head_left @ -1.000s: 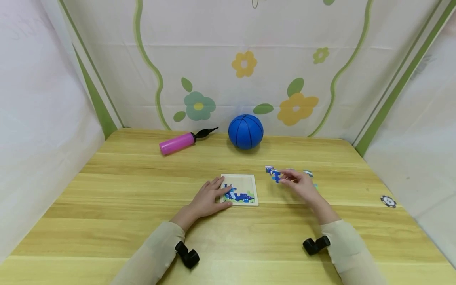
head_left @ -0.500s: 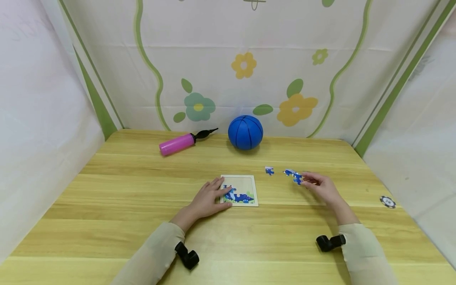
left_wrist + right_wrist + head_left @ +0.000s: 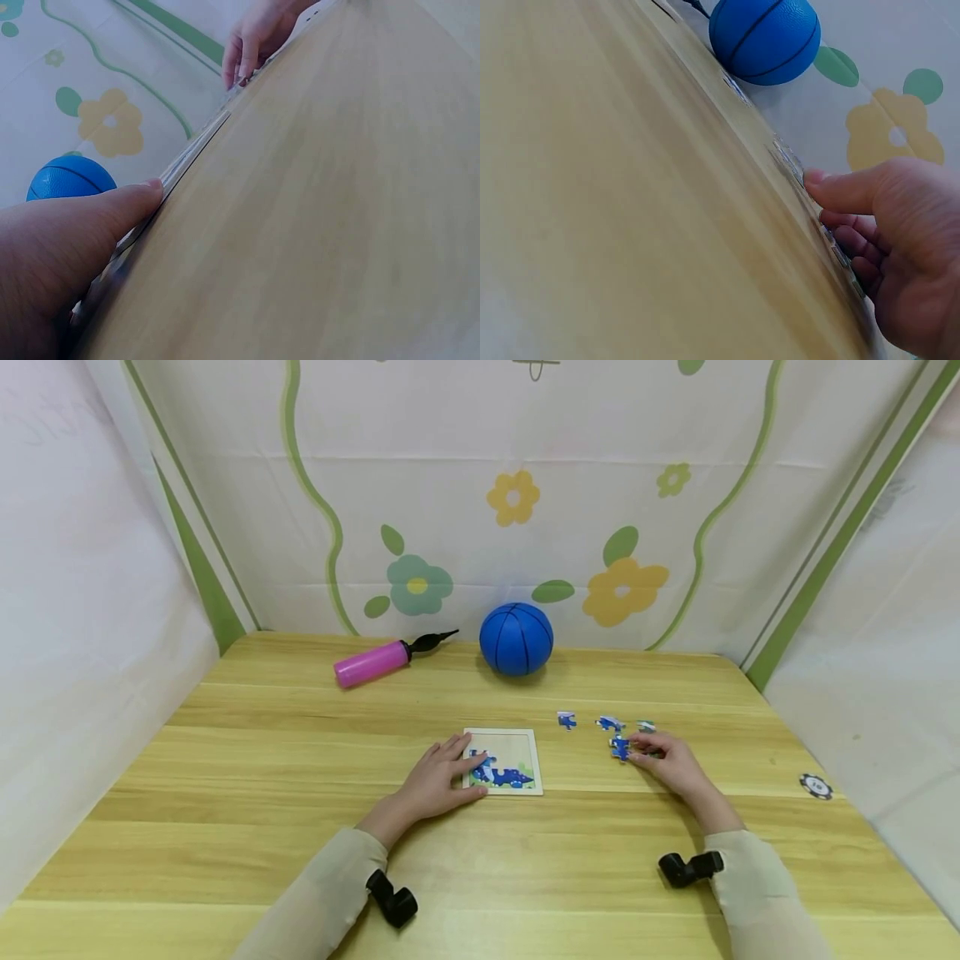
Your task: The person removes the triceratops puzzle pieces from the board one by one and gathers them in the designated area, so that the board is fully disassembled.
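My left hand [image 3: 435,781] rests with spread fingers on the left side of a square puzzle tray [image 3: 536,760]. Joined puzzle pieces [image 3: 513,776] with a dark blue picture fill the tray's lower part; the fingers partly cover them. To the right, my right hand [image 3: 671,764] pinches the right edge of a blue puzzle piece [image 3: 619,748] low at the table. Just behind it lies another blue piece [image 3: 610,723], with a greenish piece [image 3: 646,726] beside the fingers. One more blue and white piece [image 3: 567,720] lies nearer the tray. In the right wrist view the thumb hides the pinched piece.
A blue ball [image 3: 516,639] stands at the back of the wooden table [image 3: 480,868]. Left of it lies a pink hand pump [image 3: 372,662] with a black nozzle. A round chip [image 3: 816,786] lies near the right edge. Patterned fabric encloses the back and sides.
The right hand carried the blue piece rightward from beside the tray-side piece, then slightly down and left below another piece. The left hand has stayed on the tray.
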A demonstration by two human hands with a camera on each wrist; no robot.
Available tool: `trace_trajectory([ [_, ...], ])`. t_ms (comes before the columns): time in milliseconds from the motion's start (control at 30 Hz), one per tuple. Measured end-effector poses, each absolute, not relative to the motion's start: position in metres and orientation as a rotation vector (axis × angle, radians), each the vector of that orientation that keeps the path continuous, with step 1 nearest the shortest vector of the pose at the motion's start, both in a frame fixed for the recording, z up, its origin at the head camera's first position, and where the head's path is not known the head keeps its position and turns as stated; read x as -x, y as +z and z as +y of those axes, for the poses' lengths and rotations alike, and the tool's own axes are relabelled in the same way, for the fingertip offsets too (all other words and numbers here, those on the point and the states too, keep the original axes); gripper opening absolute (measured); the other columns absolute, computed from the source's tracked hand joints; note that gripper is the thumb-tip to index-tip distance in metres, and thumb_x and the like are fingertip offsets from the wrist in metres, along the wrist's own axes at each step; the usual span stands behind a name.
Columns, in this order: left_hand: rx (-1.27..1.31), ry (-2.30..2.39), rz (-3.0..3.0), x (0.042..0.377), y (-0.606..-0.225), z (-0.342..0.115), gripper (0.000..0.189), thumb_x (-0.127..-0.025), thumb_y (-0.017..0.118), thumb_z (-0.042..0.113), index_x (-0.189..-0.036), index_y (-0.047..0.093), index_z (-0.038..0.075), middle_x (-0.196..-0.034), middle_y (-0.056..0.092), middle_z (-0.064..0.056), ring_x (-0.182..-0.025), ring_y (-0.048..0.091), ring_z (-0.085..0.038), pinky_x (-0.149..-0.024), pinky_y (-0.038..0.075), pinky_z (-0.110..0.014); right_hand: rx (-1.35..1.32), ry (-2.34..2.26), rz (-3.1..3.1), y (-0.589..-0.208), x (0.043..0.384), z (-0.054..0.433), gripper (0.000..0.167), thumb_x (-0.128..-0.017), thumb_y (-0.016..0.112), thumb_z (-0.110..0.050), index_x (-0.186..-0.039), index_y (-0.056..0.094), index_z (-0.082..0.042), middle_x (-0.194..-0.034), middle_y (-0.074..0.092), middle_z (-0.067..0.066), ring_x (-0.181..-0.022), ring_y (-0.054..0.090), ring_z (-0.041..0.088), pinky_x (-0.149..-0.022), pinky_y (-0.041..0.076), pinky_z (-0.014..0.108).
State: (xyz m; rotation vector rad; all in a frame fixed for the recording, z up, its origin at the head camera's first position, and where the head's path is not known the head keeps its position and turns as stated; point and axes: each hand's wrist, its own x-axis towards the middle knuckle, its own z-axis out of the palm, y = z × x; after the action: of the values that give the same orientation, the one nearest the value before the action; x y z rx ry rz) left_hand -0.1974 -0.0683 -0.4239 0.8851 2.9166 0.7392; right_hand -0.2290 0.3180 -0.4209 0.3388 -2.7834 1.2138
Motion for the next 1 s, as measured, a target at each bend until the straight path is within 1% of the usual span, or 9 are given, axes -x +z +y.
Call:
trace_trajectory([
  [100,-0.892,0.739,2.919,0.1977,-0.4239,-0.0686,0.058,-0.081,0.048,0.053,-0.128,0.043,0.020,-0.140,0.020,-0.012,-0.127,0.013,-0.027,-0.099,0.009,-0.045,-0.340,1.183,-2.786,-0.4235,0.2301,0.3174,0.032,-0.079,0.064,-0.016,-0.106,0.060,0.000,-0.095,0.055,0.013,-0.082,0.048,0.022,-0.067,0.040,0.032],
  [300,-0.888,0.745,2.917,0.1971,-0.4239,-0.0684,0.058,-0.081,0.048,0.053,-0.129,0.043,0.020,-0.140,0.019,-0.012,-0.127,0.013,-0.027,-0.099,0.009,-0.045,-0.356,1.090,-2.789,-0.4265,0.2315,0.3167,0.031,-0.078,0.064,-0.017,-0.104,0.061,0.000,-0.097,0.055,0.013,-0.082,0.048,0.022,-0.068,0.038,0.033],
  [400,-0.884,0.747,2.916,0.1972,-0.4244,-0.0682,0.058,-0.081,0.048,0.053,-0.129,0.043,0.020,-0.140,0.019,-0.012,-0.127,0.013,-0.027,-0.099,0.009,-0.045,-0.341,1.085,-2.798,-0.4259,0.2312,0.3157,0.030,-0.079,0.064,-0.017,-0.104,0.061,0.000,-0.098,0.054,0.014,-0.083,0.047,0.023,-0.069,0.038,0.035],
  [667,-0.881,0.744,2.920,0.1972,-0.4241,-0.0679,0.058,-0.081,0.049,0.052,-0.129,0.043,0.020,-0.140,0.020,-0.011,-0.127,0.013,-0.027,-0.099,0.009,-0.045,-0.306,1.109,-2.842,-0.4212,0.2291,0.3134,0.033,-0.079,0.063,-0.017,-0.107,0.059,0.002,-0.101,0.051,0.016,-0.088,0.046,0.028,-0.073,0.036,0.039],
  [833,-0.885,0.748,2.919,0.1969,-0.4243,-0.0680,0.058,-0.081,0.049,0.052,-0.128,0.044,0.019,-0.140,0.020,-0.011,-0.127,0.013,-0.027,-0.099,0.009,-0.045,-0.316,1.103,-2.854,-0.4202,0.2295,0.3134,0.034,-0.080,0.063,-0.017,-0.108,0.058,0.001,-0.103,0.051,0.017,-0.089,0.046,0.028,-0.074,0.036,0.040],
  [1000,-0.883,0.747,2.918,0.1970,-0.4238,-0.0679,0.058,-0.081,0.048,0.052,-0.129,0.043,0.020,-0.140,0.019,-0.011,-0.127,0.013,-0.027,-0.099,0.009,-0.045,-0.302,1.126,-2.885,-0.4178,0.2302,0.3144,0.039,-0.080,0.062,-0.020,-0.113,0.056,0.000,-0.103,0.051,0.016,-0.089,0.045,0.027,-0.074,0.036,0.038],
])
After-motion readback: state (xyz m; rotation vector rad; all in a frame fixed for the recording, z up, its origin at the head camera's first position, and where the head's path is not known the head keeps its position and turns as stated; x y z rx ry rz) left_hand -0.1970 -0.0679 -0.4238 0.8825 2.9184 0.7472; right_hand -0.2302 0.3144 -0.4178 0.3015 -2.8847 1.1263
